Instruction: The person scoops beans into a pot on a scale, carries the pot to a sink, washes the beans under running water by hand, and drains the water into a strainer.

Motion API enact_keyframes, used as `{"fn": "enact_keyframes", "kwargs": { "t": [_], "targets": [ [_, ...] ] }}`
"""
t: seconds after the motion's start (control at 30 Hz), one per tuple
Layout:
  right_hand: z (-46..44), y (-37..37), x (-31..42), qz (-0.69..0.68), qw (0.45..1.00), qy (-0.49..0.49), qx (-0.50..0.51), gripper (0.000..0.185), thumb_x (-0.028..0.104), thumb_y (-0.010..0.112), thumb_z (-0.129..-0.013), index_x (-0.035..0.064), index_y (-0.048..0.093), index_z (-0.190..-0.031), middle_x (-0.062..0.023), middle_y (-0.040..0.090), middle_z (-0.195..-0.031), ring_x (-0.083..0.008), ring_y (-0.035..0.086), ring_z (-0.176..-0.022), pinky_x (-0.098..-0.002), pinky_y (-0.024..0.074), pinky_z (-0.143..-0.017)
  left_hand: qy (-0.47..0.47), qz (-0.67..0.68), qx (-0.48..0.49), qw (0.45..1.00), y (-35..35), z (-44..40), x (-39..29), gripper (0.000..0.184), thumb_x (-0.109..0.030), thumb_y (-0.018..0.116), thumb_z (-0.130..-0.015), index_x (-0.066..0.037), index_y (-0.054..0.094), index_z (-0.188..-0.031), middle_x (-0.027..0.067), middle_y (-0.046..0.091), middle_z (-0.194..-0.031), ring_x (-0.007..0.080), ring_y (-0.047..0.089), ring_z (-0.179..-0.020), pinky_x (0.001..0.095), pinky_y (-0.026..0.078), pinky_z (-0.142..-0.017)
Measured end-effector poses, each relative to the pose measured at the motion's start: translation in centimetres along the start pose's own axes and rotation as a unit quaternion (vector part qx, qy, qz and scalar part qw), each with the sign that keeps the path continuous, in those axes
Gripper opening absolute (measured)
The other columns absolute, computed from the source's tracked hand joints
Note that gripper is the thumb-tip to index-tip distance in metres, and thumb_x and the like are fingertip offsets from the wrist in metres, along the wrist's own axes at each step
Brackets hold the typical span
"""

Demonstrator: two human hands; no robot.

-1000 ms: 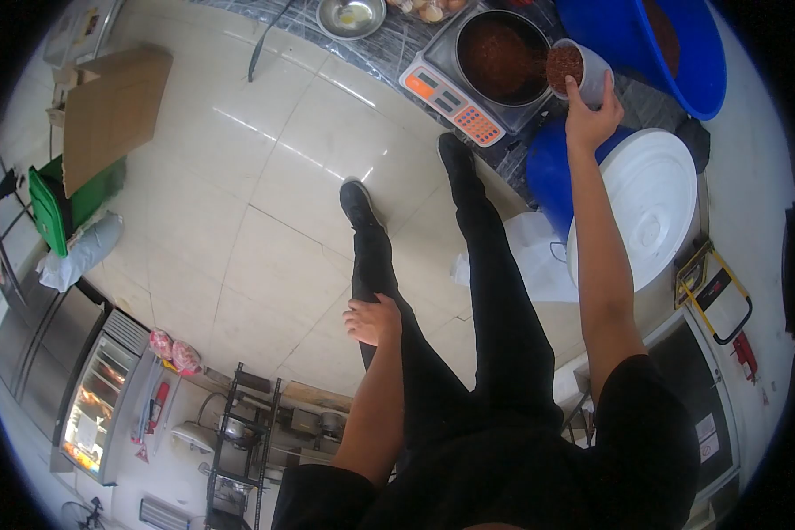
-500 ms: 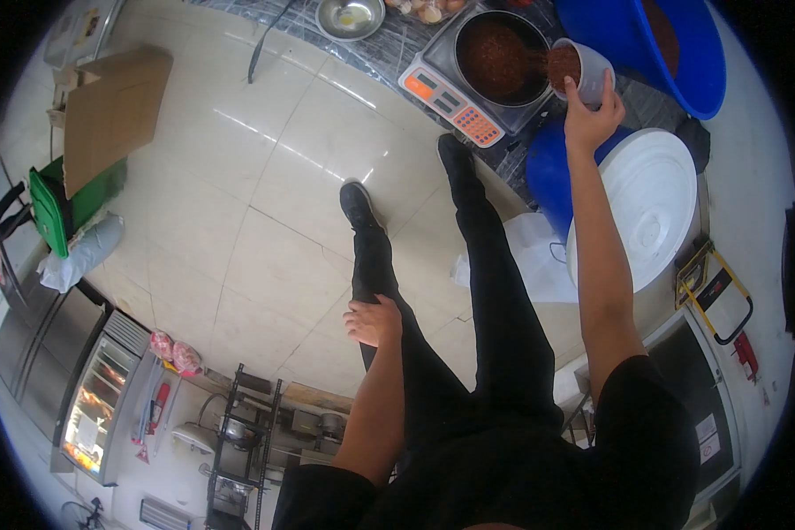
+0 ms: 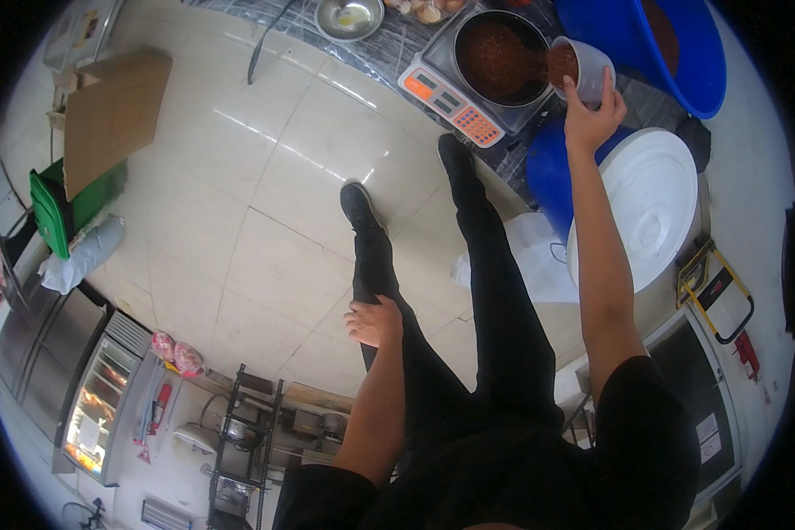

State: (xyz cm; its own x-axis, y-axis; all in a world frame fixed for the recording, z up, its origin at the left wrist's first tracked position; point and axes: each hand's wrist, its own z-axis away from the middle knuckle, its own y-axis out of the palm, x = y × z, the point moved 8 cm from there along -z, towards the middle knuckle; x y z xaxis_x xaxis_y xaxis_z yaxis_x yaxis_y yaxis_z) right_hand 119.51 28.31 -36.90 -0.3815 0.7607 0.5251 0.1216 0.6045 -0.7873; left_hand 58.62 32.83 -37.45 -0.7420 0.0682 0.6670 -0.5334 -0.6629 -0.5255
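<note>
My right hand [image 3: 594, 117] grips a clear plastic cup [image 3: 596, 71], tilted on its side with its mouth toward a round metal pan [image 3: 460, 55]. Reddish-brown granules [image 3: 564, 65] lie in the cup's mouth, and some fall over the pan's right rim. More of the same stuff [image 3: 498, 60] covers part of the pan's bottom. Under the pan is a white digital scale [image 3: 412, 80] with orange keys. My left hand [image 3: 374, 321] rests on my dark trouser leg near the knee, its fingers curled over the cloth.
A big blue tub [image 3: 700, 81] with brown contents stands right of the cup. Nearer are a blue barrel [image 3: 552, 177] and a round white lid [image 3: 649, 216]. A metal bowl [image 3: 350, 18] and eggshells [image 3: 426, 11] sit left of the pan.
The granules in the cup's mouth have shrunk a little, and the cup is tipped slightly further. My left hand has stayed on the leg.
</note>
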Motion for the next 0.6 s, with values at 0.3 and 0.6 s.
{"fn": "enact_keyframes", "kwargs": {
  "t": [0.3,0.6],
  "targets": [
    [0.06,0.13,0.31,-0.019,1.0,0.01,0.006,0.074,0.036,0.094,-0.075,0.026,0.064,-0.142,-0.018,0.044,-0.134,-0.0327,0.052,-0.121,-0.0394,0.0562,-0.092,0.003,-0.005,0.005,1.0,0.4,-0.19,-0.03,0.056,-0.056,0.061,-0.092,-0.005,0.057,-0.115,0.0138,0.06,-0.11,0.0286,0.064,-0.102,0.0409,0.049,-0.082],
    [0.02,0.08,0.45,-0.018,1.0,0.013,0.004,0.073,0.035,0.093,-0.076,0.0262,0.064,-0.142,-0.0174,0.044,-0.134,-0.0312,0.054,-0.118,-0.039,0.0557,-0.091,0.001,0.001,0.005,1.0,0.27,-0.16,-0.02,0.056,-0.055,0.062,-0.092,-0.005,0.058,-0.115,0.0135,0.06,-0.109,0.0284,0.065,-0.101,0.0409,0.049,-0.081]
  ]
}}
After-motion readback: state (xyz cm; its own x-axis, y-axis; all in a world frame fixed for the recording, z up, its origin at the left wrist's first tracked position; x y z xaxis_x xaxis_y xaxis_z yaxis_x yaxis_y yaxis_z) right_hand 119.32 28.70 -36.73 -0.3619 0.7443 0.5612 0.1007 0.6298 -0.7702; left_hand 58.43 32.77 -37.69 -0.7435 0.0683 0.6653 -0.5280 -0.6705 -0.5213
